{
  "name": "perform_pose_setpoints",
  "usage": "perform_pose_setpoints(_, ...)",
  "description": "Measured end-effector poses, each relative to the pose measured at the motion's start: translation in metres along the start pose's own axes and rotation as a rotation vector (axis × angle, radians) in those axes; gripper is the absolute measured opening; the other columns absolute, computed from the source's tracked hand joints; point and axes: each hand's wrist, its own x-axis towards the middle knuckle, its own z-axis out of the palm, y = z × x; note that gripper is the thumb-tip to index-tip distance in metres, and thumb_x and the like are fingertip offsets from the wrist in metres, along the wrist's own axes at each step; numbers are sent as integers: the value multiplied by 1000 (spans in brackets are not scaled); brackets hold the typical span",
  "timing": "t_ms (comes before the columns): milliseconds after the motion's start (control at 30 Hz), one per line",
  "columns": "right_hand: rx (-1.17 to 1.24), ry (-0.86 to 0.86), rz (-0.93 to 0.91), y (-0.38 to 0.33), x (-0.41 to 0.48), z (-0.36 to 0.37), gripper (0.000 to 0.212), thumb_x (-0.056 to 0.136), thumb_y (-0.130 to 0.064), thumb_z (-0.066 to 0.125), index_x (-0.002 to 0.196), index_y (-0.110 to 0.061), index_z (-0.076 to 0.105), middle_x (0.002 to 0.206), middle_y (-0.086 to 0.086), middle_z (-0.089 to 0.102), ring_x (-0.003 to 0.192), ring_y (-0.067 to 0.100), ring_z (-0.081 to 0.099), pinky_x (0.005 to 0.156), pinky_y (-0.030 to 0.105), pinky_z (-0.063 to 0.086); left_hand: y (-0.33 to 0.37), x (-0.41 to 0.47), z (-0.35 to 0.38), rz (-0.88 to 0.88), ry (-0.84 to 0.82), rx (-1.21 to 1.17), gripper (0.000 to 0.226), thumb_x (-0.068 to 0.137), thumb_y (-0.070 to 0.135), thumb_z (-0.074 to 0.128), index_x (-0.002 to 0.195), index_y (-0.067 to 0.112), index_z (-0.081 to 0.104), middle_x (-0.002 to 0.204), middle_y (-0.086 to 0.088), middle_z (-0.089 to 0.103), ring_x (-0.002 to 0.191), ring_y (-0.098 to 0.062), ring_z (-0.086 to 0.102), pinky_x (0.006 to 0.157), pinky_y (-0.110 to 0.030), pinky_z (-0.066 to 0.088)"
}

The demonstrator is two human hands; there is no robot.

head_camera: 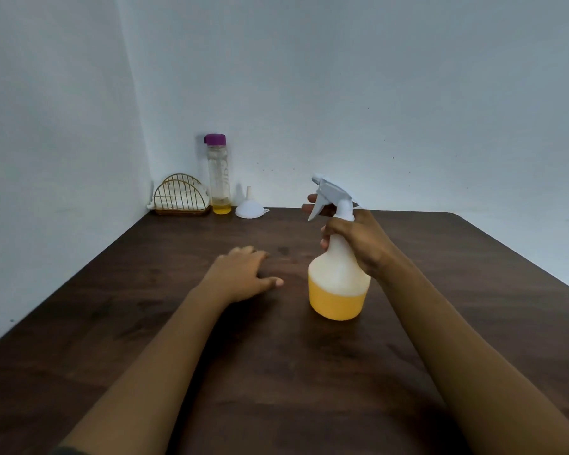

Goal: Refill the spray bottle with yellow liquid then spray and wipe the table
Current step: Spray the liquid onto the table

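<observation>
Spray bottle [337,269], lower third yellow liquid [337,302], neck gripped by right hand [358,241]; left hand [240,274] relaxed, empty

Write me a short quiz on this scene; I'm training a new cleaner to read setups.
1. True or false: the right hand grips the spray bottle by its neck.
2. Where is the funnel? A) in the spray bottle B) on the table, beside the purple-capped bottle C) in the right hand
3. Fill in: the liquid in the spray bottle is ____.
Key: 1 true; 2 B; 3 yellow.
</observation>
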Motion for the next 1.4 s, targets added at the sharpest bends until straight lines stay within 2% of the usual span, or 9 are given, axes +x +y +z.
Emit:
perform_pose_setpoints(233,-51,-82,91,-17,-31,-52,27,84,0,51,101,-13,68,109,10,70,47,16,54,49,25,47,-20,-2,-3,-259,-45,60,66,87,59,46,142,25,33,149,-8,32,137,-29,28,106,-49,30)
perform_pose_setpoints(333,-169,-187,173,-25,-58,-78,32,85,1,50,104,-16,70,107,13,70,61,20,58,48,26,46,-21,-4,-2,-319,-61,38,66,87,60,46,141,25,34,150,-9,30,137,-30,27,107,-50,28)
perform_pose_setpoints(467,-290,-302,283,-38,-90,-101,40,87,2,49,109,-26,68,99,13,71,59,6,63,49,25,47,-23,-6,-1,-374,-120,-24,67,87,62,43,142,24,33,151,-11,27,139,-32,24,107,-51,27)
perform_pose_setpoints(700,-510,-322,292,-47,-106,-103,40,91,-18,57,69,-48,69,66,3,65,45,10,52,48,21,44,-21,-7,3,-394,-141,-18,66,90,62,36,145,25,28,153,-11,23,139,-32,23,108,-51,28)
perform_pose_setpoints(867,-367,-241,266,-43,-99,-100,35,89,-11,60,113,-37,65,65,1,60,50,8,57,44,25,43,-18,-8,6,-389,-148,-12,64,92,59,32,145,24,27,154,-11,22,139,-33,23,107,-51,27)
perform_pose_setpoints(967,-291,-234,313,-41,-93,-99,36,89,-6,56,118,-27,62,88,17,66,84,14,69,48,27,45,-19,-8,6,-381,-150,-12,64,93,59,32,146,25,25,154,-10,21,140,-33,22,108,-51,27)
perform_pose_setpoints(1033,-289,-234,354,-39,-88,-96,34,88,-4,55,119,-18,60,102,12,70,96,19,69,49,27,46,-20,-9,6,-375,-155,-13,65,92,60,31,147,27,23,156,-9,19,140,-33,21,109,-52,26)
perform_pose_setpoints(1267,-409,-246,326,-36,-81,-67,15,89,-17,60,102,-17,67,69,9,65,50,14,57,44,24,44,-29,-13,6,-344,-157,-39,64,92,60,32,148,30,21,158,-6,15,142,-31,18,111,-52,22)
perform_pose_setpoints(1400,-441,-202,385,-36,-80,-61,19,88,-21,62,106,-18,65,69,8,65,63,23,56,48,27,45,-38,-16,5,-324,-151,-62,61,93,57,34,147,30,23,158,-4,16,143,-29,18,112,-52,20)
